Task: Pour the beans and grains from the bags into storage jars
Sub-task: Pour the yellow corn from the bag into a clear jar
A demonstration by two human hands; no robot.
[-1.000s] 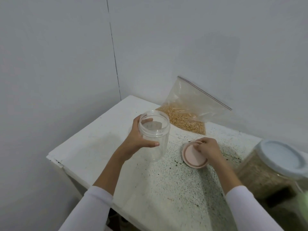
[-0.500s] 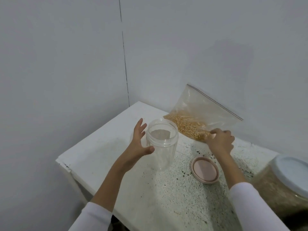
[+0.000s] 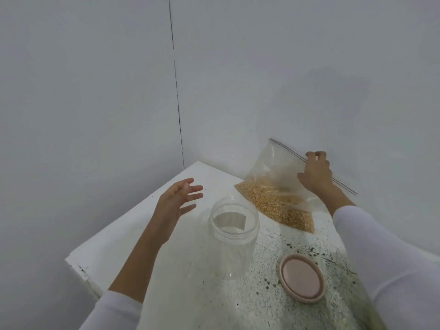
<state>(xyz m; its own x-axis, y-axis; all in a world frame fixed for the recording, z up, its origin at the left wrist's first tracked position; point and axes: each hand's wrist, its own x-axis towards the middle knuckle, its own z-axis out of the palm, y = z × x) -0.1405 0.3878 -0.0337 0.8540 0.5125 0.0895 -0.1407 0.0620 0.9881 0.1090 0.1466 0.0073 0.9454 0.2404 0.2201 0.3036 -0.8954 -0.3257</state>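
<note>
Head view: right hand (image 3: 315,171) pinches the zip edge of the grain bag (image 3: 281,186), which leans against the wall on the worktop (image 3: 133,234). Left hand (image 3: 177,202) hovers with fingers spread, just left of the lidless empty jar (image 3: 232,239); pink lid (image 3: 302,277) lies nearby.

Two bare hands, left (image 3: 177,202) and right (image 3: 315,172), forearms uncovered, long white sleeves (image 3: 371,246) pushed back.

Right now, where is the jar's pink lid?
In the head view the lid lies flat on the table, at the lower right, just right of the open jar and nearer the person than the bag.
</note>
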